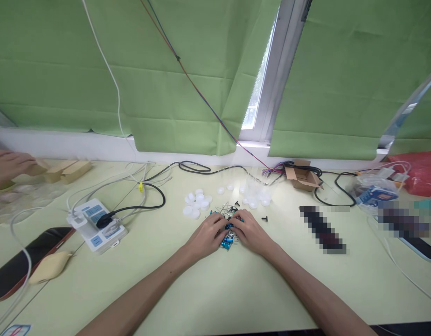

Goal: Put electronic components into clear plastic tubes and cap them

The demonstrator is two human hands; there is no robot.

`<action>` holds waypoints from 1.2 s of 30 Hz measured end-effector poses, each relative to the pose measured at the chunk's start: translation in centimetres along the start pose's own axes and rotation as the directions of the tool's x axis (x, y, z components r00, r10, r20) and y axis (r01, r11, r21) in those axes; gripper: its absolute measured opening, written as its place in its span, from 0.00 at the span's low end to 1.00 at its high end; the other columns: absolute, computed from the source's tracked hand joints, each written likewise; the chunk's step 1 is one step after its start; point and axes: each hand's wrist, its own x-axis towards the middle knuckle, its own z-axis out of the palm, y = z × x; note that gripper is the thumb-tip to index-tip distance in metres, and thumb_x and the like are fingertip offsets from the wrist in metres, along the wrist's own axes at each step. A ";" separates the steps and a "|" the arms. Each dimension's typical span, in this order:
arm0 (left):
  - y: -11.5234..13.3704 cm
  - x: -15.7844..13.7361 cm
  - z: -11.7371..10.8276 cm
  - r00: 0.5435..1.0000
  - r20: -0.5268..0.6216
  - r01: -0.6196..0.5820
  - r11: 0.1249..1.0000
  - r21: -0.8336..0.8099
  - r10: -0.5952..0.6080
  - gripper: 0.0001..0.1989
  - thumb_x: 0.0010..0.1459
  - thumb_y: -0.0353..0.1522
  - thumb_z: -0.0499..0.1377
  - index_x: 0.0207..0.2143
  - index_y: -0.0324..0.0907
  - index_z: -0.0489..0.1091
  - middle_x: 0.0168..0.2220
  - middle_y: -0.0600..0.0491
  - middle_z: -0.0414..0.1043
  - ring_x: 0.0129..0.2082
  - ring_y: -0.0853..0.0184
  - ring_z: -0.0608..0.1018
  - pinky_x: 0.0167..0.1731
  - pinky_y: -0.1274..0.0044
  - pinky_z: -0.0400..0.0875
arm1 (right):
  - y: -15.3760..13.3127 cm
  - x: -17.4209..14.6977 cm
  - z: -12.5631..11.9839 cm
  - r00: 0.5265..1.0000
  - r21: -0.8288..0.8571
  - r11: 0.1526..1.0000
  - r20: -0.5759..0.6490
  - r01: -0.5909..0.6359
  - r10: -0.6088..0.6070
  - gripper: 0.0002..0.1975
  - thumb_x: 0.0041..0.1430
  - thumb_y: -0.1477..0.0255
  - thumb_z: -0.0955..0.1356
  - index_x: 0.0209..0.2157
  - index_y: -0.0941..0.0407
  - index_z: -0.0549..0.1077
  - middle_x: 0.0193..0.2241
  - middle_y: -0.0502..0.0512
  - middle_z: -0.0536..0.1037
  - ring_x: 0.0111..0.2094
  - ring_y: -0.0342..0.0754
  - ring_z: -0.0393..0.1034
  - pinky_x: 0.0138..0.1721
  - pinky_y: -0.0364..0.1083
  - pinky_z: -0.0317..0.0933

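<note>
My left hand (209,233) and my right hand (249,229) meet over a small heap of parts on the pale table, their fingers curled inward and nearly touching. Between the fingertips shows a small dark blue part (230,225), too small to name. Shiny blue metallic pieces (227,241) lie just below the fingers, with thin metal pins or wires (222,208) behind them. Little black T-shaped pieces lie around, one black piece (265,218) to the right of my right hand. White round caps (198,200) lie in a group beyond my left hand.
More white round pieces (254,200) lie behind the heap. A power strip (96,224) with plugs stands left, a small open cardboard box (302,176) at the back right. Cables (194,168) run along the wall. Another person's hand (10,165) is at far left.
</note>
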 end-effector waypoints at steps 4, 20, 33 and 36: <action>0.2 -0.1 -0.1 0.999 -0.023 0.029 0.999 -0.045 -0.030 0.13 0.61 0.27 0.56 0.49 0.45 0.65 0.48 0.48 0.70 0.49 0.60 0.71 0.47 0.68 0.69 | 0.0 0.1 -0.2 1.000 0.000 1.000 -0.010 0.004 -0.004 0.09 0.66 0.77 0.62 0.44 0.53 0.70 0.44 0.61 0.70 0.46 0.55 0.66 0.45 0.56 0.65; 0.1 0.0 0.0 1.000 -0.013 0.024 0.998 -0.064 -0.025 0.11 0.65 0.27 0.52 0.49 0.45 0.64 0.45 0.49 0.70 0.46 0.61 0.71 0.45 0.69 0.70 | 0.0 0.2 -0.1 0.999 0.015 0.999 -0.020 0.032 -0.032 0.10 0.67 0.78 0.62 0.47 0.55 0.69 0.39 0.59 0.76 0.41 0.54 0.66 0.44 0.54 0.64; -0.4 -0.3 0.3 0.997 -0.059 -0.048 0.997 -0.057 0.044 0.10 0.68 0.27 0.48 0.44 0.44 0.68 0.39 0.49 0.70 0.39 0.65 0.73 0.39 0.74 0.70 | 0.6 0.1 0.0 0.996 0.092 0.996 -0.091 0.007 0.001 0.06 0.68 0.75 0.63 0.42 0.55 0.72 0.35 0.58 0.76 0.37 0.53 0.66 0.40 0.53 0.64; -0.4 -0.2 0.2 0.993 -0.101 -0.064 0.995 -0.074 0.056 0.10 0.68 0.27 0.48 0.42 0.43 0.69 0.38 0.50 0.71 0.37 0.66 0.73 0.38 0.75 0.70 | 0.8 0.1 0.1 0.990 0.137 0.991 -0.140 -0.003 0.022 0.07 0.68 0.74 0.63 0.43 0.55 0.72 0.35 0.58 0.77 0.37 0.53 0.67 0.40 0.52 0.64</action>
